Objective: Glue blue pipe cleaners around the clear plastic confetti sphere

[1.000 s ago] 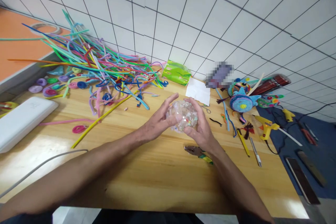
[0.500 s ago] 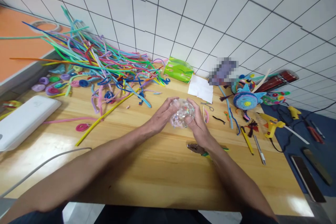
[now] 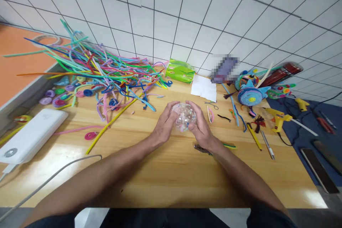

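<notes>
A clear round ball with small coloured bits inside is held between my two hands above the middle of the wooden table. My left hand curves round its left side, the thumb on its surface. Round the right side wraps my right hand, its thumb low on the ball. Partly hidden under my right wrist lies a small dark object with a green and yellow end. Just beyond my right hand are scissors and a pink and cream loop.
A heap of coloured pipe cleaners spreads over the back left. Nearer stands a white power bank with a cable. A green tissue pack and white paper lie at the back. On the right are a blue pipe-cleaner figure and yellow glue gun.
The ball has turned between my hands, its coloured bits now lying lower inside. Both hands keep hold of it. The camera view has shifted slightly.
</notes>
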`<state>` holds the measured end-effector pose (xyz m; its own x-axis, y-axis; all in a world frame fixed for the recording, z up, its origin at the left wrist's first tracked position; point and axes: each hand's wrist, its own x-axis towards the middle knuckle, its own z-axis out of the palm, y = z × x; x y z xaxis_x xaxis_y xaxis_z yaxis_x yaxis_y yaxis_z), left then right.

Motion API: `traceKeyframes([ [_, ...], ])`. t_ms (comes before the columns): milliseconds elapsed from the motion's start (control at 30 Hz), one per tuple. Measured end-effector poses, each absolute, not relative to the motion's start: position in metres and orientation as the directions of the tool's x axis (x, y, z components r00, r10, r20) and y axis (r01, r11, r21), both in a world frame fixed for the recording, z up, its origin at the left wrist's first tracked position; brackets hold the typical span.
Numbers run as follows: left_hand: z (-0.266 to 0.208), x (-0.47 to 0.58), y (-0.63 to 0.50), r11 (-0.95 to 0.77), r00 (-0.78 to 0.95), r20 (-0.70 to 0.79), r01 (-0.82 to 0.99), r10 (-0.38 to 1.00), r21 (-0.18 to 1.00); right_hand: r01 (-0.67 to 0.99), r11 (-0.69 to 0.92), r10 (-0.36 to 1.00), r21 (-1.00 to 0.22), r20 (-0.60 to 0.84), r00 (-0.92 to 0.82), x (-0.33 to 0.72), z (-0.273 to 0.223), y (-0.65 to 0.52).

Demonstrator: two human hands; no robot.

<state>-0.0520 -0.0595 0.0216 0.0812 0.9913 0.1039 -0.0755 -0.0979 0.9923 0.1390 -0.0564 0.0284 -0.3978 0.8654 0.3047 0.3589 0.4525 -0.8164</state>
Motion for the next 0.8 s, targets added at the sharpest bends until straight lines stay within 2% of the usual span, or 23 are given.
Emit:
traceKeyframes([
  [133,0.015,-0.046,-0.063,-0.123,-0.026,0.121,-0.06,0.992,0.991,0.374,0.457,0.866,-0.807,0.308,-0.394,0.128,0.022,-0.063],
  [400,0.005,-0.04,-0.068,-0.117,-0.135,0.11,-0.046,0.985,0.992,0.376,0.433,0.88,-0.82,0.295,-0.371,0.12,0.018,-0.07],
  [533,0.007,-0.042,-0.067,-0.053,-0.104,0.05,-0.023,0.993,0.998,0.365,0.311,0.933,-0.878,0.209,-0.291,0.118,0.021,-0.065],
  [700,0.008,-0.053,-0.065,-0.34,0.025,0.339,0.075,0.94,0.937,0.294,0.154,0.967,-0.943,0.083,-0.239,0.121,0.028,-0.058],
  [800,0.005,-0.054,-0.064,-0.325,-0.031,0.325,0.01,0.945,0.946,0.287,0.194,0.947,-0.938,0.103,-0.304,0.122,0.025,-0.062],
])
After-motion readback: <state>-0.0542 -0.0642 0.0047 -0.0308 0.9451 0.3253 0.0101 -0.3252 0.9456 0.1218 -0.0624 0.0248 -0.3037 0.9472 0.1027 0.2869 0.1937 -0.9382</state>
